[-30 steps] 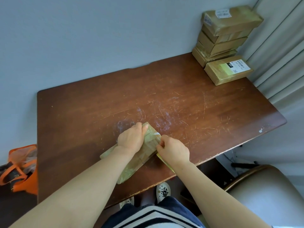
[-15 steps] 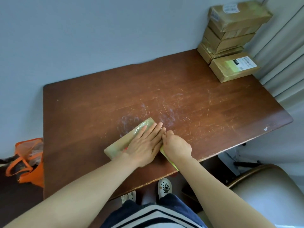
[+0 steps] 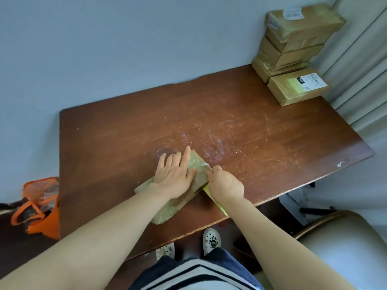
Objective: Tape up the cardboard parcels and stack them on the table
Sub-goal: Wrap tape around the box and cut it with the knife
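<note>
A flat cardboard parcel [image 3: 178, 204], glossy with tape, lies at an angle near the front edge of the brown table [image 3: 104, 143]. My left hand [image 3: 173, 174] presses flat on its top, fingers straight and spread toward the far corner. My right hand [image 3: 225, 185] is curled at the parcel's right edge and grips a yellow-green strip or tool [image 3: 215, 200] that runs back under my wrist. A white bit of tape [image 3: 206, 164] shows by my right fingertips. What exactly the right fingers pinch is hidden.
A stack of taped parcels [image 3: 297, 38] stands in the far right corner against the wall, with one labelled parcel [image 3: 297, 87] in front of it. A curtain [image 3: 360, 70] hangs at right, a chair [image 3: 345, 248] at lower right, an orange bag [image 3: 39, 208] on the floor at left.
My left hand has slid along the parcel top toward its far corner and spread flat. The right hand stays at the parcel's right edge. The view has shifted a little.
</note>
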